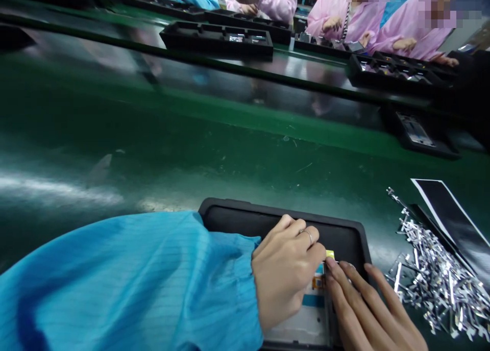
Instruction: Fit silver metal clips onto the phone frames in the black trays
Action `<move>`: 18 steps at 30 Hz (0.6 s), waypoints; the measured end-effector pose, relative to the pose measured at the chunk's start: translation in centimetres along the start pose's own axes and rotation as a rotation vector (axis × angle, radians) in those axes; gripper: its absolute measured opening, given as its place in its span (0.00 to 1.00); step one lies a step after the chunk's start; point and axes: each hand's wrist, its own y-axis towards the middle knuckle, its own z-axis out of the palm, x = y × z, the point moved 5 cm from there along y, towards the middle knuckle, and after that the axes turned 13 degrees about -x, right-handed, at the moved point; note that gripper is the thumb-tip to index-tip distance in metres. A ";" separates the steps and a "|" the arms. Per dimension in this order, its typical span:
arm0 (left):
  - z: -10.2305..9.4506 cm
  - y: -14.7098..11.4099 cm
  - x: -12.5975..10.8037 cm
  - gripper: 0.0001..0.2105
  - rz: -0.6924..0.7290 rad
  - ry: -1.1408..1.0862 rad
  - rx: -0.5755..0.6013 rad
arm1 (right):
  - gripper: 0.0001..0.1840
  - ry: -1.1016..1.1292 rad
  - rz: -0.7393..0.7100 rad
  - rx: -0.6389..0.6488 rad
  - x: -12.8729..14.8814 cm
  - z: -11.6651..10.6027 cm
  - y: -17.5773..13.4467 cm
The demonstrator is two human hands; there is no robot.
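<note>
A flat, phone-like device frame point(306, 328) with a pale face, a blue band and an orange patch lies in a black tray point(268, 217). My left hand point(285, 272), in a blue sleeve and wearing a ring, is curled over its upper part. Those fingers are closed, and whatever they hold is hidden. My right hand point(369, 305) has its fingers stretched out, the tips resting along the frame's right edge. Between the two hands' fingertips a small yellow tab point(329, 254) shows.
To the right lies a heap of small shiny metal pieces point(436, 274), beside a black strip with a white border point(451, 208). Across the green table point(191, 152), black trays point(216, 40) stand along a raised ledge. Another tray point(436, 146) holds a device frame. Several people in blue and pink sleeves work behind.
</note>
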 end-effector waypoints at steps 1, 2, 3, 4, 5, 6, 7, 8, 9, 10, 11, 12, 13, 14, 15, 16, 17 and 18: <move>0.0 0.0 0.1 0.09 -0.012 -0.004 -0.001 | 0.16 -0.004 -0.013 -0.001 -0.1 0.0 0.0; 0.1 0.0 0.2 0.09 -0.021 -0.007 -0.002 | 0.16 -0.008 -0.028 0.000 -0.2 0.0 0.1; 0.1 0.0 0.2 0.08 -0.025 -0.010 -0.003 | 0.16 -0.005 -0.052 0.003 -0.2 0.0 0.1; 0.1 -0.1 0.3 0.08 -0.027 -0.011 -0.006 | 0.16 -0.001 -0.069 0.006 -0.2 0.0 0.1; 0.1 -0.1 0.3 0.08 -0.027 -0.012 -0.010 | 0.16 0.003 -0.072 0.006 -0.2 0.0 0.2; 0.0 -0.1 0.3 0.08 -0.028 -0.013 -0.012 | 0.16 0.007 -0.072 0.010 -0.1 0.0 0.2; 0.0 0.0 0.4 0.07 -0.031 -0.016 -0.012 | 0.16 0.010 -0.057 0.011 -0.1 0.0 0.2; 0.0 0.0 0.4 0.07 -0.036 -0.021 -0.008 | 0.16 0.013 -0.041 0.014 -0.1 0.1 0.3; 0.0 0.0 0.4 0.07 -0.043 -0.025 0.001 | 0.16 0.015 -0.017 0.013 -0.1 0.1 0.3; 0.1 0.1 0.5 0.07 -0.050 -0.028 0.014 | 0.16 0.016 -0.001 0.013 -0.1 0.1 0.3; 0.1 0.1 0.5 0.07 -0.056 -0.027 0.029 | 0.15 0.019 0.005 0.012 0.0 0.1 0.3; 0.2 0.1 0.5 0.07 -0.060 -0.023 0.044 | 0.15 0.022 0.014 0.012 0.1 0.2 0.3; 0.2 0.2 0.6 0.06 -0.063 -0.016 0.056 | 0.15 0.022 0.027 0.016 0.1 0.2 0.3; 0.2 0.2 0.7 0.06 -0.067 -0.011 0.068 | 0.15 0.020 0.034 0.023 0.1 0.2 0.3; 0.3 0.2 0.8 0.05 -0.072 -0.011 0.081 | 0.15 0.014 0.039 0.033 0.1 0.3 0.3; 0.3 0.2 0.9 0.05 -0.076 -0.019 0.096 | 0.15 0.009 0.029 0.039 0.2 0.3 0.3; 0.3 0.2 1.0 0.04 -0.079 -0.032 0.114 | 0.15 0.003 0.016 0.045 0.2 0.3 0.4; 0.3 0.2 1.2 0.05 -0.080 -0.048 0.132 | 0.14 -0.002 0.001 0.051 0.3 0.3 0.4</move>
